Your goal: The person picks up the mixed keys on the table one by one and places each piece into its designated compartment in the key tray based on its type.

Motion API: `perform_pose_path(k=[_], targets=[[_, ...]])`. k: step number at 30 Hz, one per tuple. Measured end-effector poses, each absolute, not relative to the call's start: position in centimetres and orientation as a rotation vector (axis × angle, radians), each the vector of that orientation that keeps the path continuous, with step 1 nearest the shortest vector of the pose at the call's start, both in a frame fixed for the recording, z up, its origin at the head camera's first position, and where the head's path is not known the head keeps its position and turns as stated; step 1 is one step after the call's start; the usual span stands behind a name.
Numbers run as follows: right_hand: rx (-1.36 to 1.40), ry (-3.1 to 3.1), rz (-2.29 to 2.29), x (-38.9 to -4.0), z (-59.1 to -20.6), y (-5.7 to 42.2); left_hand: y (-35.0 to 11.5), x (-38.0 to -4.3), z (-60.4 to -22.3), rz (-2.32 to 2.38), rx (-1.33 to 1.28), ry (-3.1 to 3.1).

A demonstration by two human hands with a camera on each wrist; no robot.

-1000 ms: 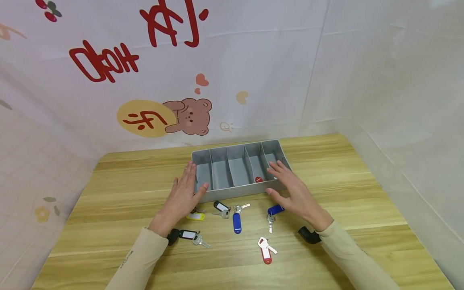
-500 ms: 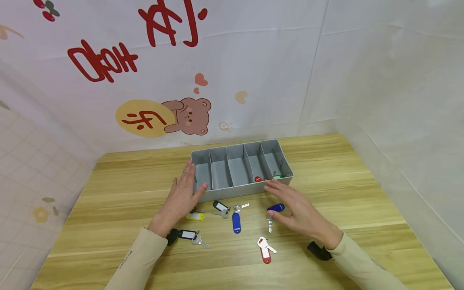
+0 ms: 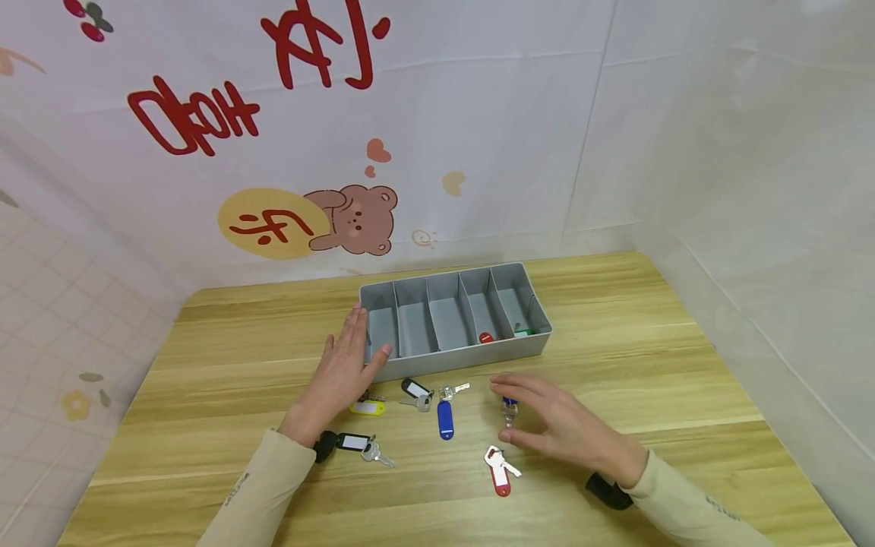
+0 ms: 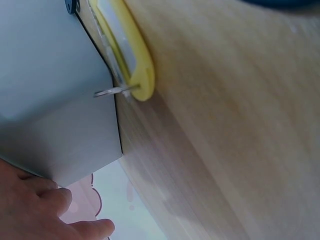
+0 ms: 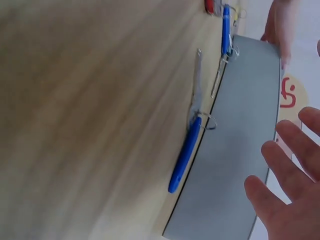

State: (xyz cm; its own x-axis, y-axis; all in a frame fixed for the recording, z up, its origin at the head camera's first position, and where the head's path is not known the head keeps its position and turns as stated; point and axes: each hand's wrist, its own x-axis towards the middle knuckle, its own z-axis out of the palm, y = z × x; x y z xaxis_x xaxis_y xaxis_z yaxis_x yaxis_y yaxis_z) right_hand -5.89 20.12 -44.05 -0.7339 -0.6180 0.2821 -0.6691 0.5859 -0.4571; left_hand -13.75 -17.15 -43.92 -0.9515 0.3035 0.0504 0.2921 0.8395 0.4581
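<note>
On my head feed, the right grip (image 3: 560,422) hovers over the bench (image 3: 615,304), thumb and fingers held apart. In the gap between them I can see the nearest key with a blue tag (image 3: 510,410), lying on the bench just in front of the grey tray (image 3: 458,359). My right wrist feed shows those fingers spread and clear of this key.

The left grip (image 3: 338,368) rests at the tray's left end, its fingers straight and lying along that side, the thumb out by the front corner. Just beside that thumb, close to the tray's front wall, I have a yellow tag (image 3: 368,409) with its key partly hidden by the hand.

The tray has five compartments: I make out a red disc (image 3: 486,337) in the fourth from the left and a green-edged tag (image 3: 522,333) in the fifth.

Between the grips lie a second blue tag (image 3: 446,420) and a black tag (image 3: 415,389), each with a key. Nearer the person are another black tag (image 3: 353,442) and a red tag (image 3: 502,479), also with keys.
</note>
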Motion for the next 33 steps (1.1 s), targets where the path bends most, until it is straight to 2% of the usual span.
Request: perform_pose_path(k=[33], targets=[[1.312,-2.813,0.938,-5.0,-46.4,19.2,-17.1,-13.8,-44.0,0.74,0.487,3.01]])
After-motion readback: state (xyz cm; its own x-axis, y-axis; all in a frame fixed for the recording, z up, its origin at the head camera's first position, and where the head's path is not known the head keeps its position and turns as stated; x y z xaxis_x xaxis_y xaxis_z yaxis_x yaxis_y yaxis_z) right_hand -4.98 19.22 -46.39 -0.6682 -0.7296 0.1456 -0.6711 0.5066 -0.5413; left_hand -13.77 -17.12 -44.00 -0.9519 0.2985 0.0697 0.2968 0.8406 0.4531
